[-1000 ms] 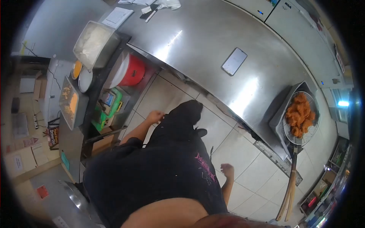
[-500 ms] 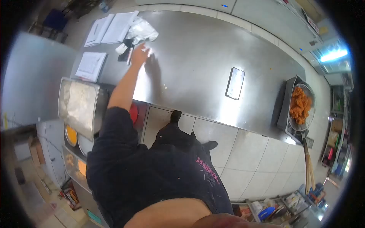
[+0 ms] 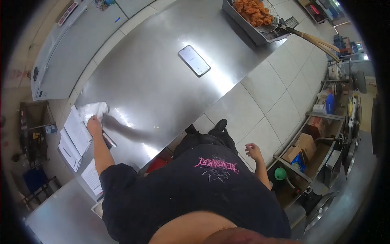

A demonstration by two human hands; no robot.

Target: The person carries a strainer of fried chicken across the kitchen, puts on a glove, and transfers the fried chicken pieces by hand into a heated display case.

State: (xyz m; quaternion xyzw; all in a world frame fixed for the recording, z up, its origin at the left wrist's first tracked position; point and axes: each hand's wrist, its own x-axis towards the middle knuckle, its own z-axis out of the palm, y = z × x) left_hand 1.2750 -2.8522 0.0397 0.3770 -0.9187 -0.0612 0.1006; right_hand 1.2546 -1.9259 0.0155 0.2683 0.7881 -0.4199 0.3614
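My left hand (image 3: 94, 126) is at the far left end of the steel table (image 3: 138, 87), with its fingers closed at the edge of a crumpled white plastic bag (image 3: 97, 109). The bag lies beside stacked white papers (image 3: 76, 129). A dark item with a pen-like white stick (image 3: 109, 140) lies on the table just right of my wrist. My right hand (image 3: 254, 151) hangs over the floor at my right side, fingers loosely bent and apart, holding nothing.
A phone (image 3: 194, 61) lies on the table. At the far end, a wire strainer (image 3: 276, 22) with fried chicken (image 3: 254, 12) rests on a metal tray (image 3: 243, 22), its long handle past the edge. A shelf unit (image 3: 308, 152) with boxes stands at right.
My view has turned, so the table runs diagonally. My left hand has moved from just beside the plastic bag onto its edge. My right hand has come into view.
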